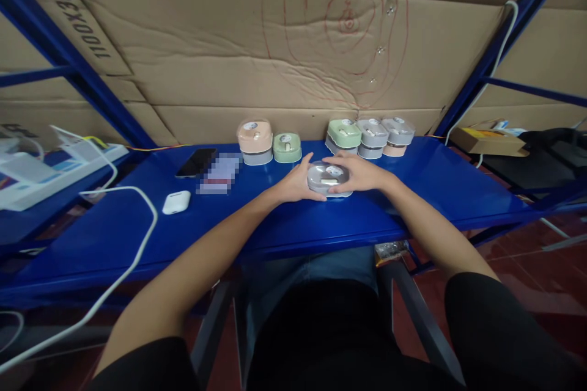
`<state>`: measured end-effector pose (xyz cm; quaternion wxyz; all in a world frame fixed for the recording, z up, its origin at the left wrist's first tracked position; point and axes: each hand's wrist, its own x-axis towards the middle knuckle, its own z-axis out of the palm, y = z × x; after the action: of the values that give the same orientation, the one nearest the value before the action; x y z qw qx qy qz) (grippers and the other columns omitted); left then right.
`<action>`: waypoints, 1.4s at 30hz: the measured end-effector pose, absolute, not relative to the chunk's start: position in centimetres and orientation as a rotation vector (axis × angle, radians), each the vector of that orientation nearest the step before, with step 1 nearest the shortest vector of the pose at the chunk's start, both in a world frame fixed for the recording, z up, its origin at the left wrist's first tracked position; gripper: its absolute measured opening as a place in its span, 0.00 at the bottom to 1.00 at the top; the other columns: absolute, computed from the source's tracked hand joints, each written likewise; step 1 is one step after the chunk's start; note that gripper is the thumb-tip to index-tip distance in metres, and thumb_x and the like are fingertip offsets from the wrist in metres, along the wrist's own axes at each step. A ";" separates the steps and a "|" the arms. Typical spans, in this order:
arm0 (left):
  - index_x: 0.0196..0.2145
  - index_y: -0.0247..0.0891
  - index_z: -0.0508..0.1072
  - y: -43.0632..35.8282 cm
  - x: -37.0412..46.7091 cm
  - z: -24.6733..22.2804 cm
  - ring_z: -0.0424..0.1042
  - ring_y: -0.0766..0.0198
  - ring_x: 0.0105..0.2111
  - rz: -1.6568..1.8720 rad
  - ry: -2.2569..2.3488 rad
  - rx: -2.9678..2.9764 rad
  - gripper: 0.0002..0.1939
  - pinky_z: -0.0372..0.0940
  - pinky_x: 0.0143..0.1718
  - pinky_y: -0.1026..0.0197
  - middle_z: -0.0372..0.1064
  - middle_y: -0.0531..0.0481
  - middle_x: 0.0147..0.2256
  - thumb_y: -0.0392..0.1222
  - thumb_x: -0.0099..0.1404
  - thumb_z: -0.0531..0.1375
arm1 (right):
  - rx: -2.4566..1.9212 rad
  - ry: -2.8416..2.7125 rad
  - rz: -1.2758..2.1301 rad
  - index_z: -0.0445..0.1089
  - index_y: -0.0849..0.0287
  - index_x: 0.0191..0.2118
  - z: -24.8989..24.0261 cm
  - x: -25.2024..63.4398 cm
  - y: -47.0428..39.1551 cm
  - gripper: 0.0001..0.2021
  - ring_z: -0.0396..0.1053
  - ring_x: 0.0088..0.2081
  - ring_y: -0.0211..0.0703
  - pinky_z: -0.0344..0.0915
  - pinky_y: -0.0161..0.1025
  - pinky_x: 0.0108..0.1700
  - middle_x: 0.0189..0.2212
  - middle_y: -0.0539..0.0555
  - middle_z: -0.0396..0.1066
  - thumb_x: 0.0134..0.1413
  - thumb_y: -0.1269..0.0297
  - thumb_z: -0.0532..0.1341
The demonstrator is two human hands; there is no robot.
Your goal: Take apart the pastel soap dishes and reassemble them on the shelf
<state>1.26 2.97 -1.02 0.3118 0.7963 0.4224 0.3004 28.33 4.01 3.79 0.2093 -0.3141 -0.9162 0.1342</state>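
A small grey box with a clear domed lid (328,175) rests near the front of the blue table, between my two hands. My left hand (297,183) wraps around its left side, thumb low at the front. On the other side, my right hand (360,173) grips the box with fingers over the back and thumb at the front right. Behind my hands stand stacked boxes of the same kind: a green one (343,133), a grey one (372,134) and a grey one over peach (398,133). A peach box (255,135) and a single green box (287,148) stand further left.
A dark phone (196,162), a pixelated flat item (219,173) and a white earbud case (177,202) lie on the left of the blue table (275,229). A white cable (145,238) loops over its left end. Cardboard (206,43) walls the back; blue shelf posts (504,43) flank it.
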 end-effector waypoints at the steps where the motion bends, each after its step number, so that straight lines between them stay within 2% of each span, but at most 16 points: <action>1: 0.83 0.38 0.45 3.0 1.3 -1.0 0.62 0.22 0.75 0.787 1.124 2.097 0.83 0.56 0.74 0.24 0.62 0.21 0.74 0.59 0.41 0.85 | -0.846 -2.557 0.376 0.71 0.56 0.74 3.3 28.0 4.1 0.49 0.76 0.59 0.67 0.72 0.64 0.65 0.58 0.65 0.75 0.52 0.36 0.77; 7: 0.83 0.37 0.46 2.5 0.9 -0.2 0.62 0.23 0.75 0.749 1.136 2.117 0.80 0.58 0.74 0.27 0.62 0.23 0.75 0.58 0.45 0.83 | -0.812 -2.582 0.361 0.65 0.55 0.78 2.1 28.1 4.8 0.48 0.75 0.55 0.63 0.74 0.62 0.62 0.54 0.63 0.73 0.59 0.35 0.74; 13: 0.82 0.33 0.49 2.4 0.6 0.1 0.62 0.24 0.75 0.729 1.162 2.173 0.78 0.60 0.74 0.29 0.57 0.21 0.77 0.60 0.45 0.82 | -0.891 -2.607 0.317 0.64 0.54 0.79 2.4 27.8 4.2 0.49 0.75 0.50 0.61 0.75 0.58 0.57 0.50 0.61 0.73 0.61 0.33 0.72; 19: 0.81 0.36 0.52 2.9 0.4 -0.3 0.64 0.24 0.74 0.730 1.133 2.243 0.76 0.62 0.72 0.27 0.63 0.23 0.74 0.60 0.45 0.83 | -0.940 -2.651 0.224 0.63 0.51 0.79 2.8 27.6 3.6 0.47 0.74 0.47 0.57 0.75 0.53 0.51 0.49 0.60 0.72 0.63 0.33 0.70; 25: 0.80 0.37 0.54 3.2 0.2 -0.3 0.64 0.26 0.75 0.716 1.146 2.297 0.73 0.61 0.74 0.29 0.60 0.25 0.76 0.61 0.46 0.82 | -0.857 -2.716 0.334 0.56 0.50 0.83 2.9 28.3 4.2 0.58 0.76 0.50 0.62 0.77 0.55 0.55 0.52 0.60 0.73 0.54 0.37 0.78; 29: 0.79 0.37 0.56 3.5 -0.1 -0.5 0.68 0.29 0.72 0.745 1.136 2.321 0.69 0.63 0.73 0.31 0.65 0.26 0.73 0.59 0.48 0.82 | -0.886 -2.723 0.345 0.52 0.49 0.84 3.1 29.0 4.5 0.62 0.76 0.56 0.66 0.76 0.59 0.60 0.58 0.63 0.74 0.51 0.37 0.80; 31: 0.77 0.37 0.57 3.7 -0.2 -0.6 0.73 0.34 0.68 0.818 1.184 2.308 0.63 0.67 0.70 0.34 0.70 0.28 0.68 0.56 0.52 0.81 | -0.954 -2.713 0.335 0.52 0.51 0.84 3.2 29.5 4.6 0.65 0.75 0.60 0.69 0.75 0.60 0.62 0.64 0.66 0.73 0.46 0.38 0.82; 33: 0.73 0.38 0.61 3.9 -0.4 -0.6 0.78 0.41 0.61 0.916 1.304 2.277 0.51 0.72 0.65 0.40 0.76 0.33 0.61 0.51 0.59 0.77 | -1.025 -2.689 0.308 0.54 0.53 0.83 3.4 29.8 4.8 0.65 0.76 0.61 0.72 0.75 0.60 0.61 0.65 0.67 0.73 0.44 0.42 0.84; 36: 0.59 0.38 0.71 3.8 -0.3 -0.3 0.81 0.50 0.47 1.004 1.481 2.248 0.26 0.77 0.53 0.47 0.79 0.43 0.47 0.44 0.66 0.71 | -1.129 -2.664 0.239 0.60 0.57 0.79 3.5 29.5 4.9 0.55 0.81 0.53 0.68 0.76 0.55 0.53 0.53 0.64 0.82 0.52 0.47 0.81; 38: 0.47 0.40 0.74 3.5 0.0 0.1 0.80 0.54 0.39 0.987 1.471 2.264 0.12 0.77 0.47 0.50 0.78 0.47 0.39 0.40 0.67 0.68 | -1.205 -2.639 0.177 0.63 0.59 0.76 3.4 28.8 4.8 0.47 0.82 0.46 0.64 0.75 0.51 0.47 0.44 0.60 0.84 0.58 0.48 0.79; 40: 0.39 0.41 0.73 3.1 0.4 0.4 0.79 0.56 0.36 0.974 1.399 2.284 0.04 0.76 0.44 0.52 0.77 0.49 0.34 0.37 0.68 0.66 | -1.277 -2.590 0.114 0.64 0.61 0.73 3.2 27.9 4.6 0.42 0.82 0.44 0.63 0.73 0.49 0.44 0.41 0.59 0.85 0.61 0.50 0.77; 42: 0.37 0.41 0.73 2.9 0.7 0.5 0.79 0.57 0.35 0.993 1.352 2.284 0.04 0.77 0.44 0.52 0.78 0.49 0.34 0.37 0.69 0.66 | -1.334 -2.530 0.074 0.65 0.62 0.70 3.0 27.1 4.4 0.35 0.82 0.45 0.63 0.71 0.47 0.43 0.41 0.59 0.85 0.65 0.55 0.75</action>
<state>0.69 2.85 0.55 0.1534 0.7964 0.4713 0.3464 27.06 4.41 3.00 0.1399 -0.4617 -0.8756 0.0257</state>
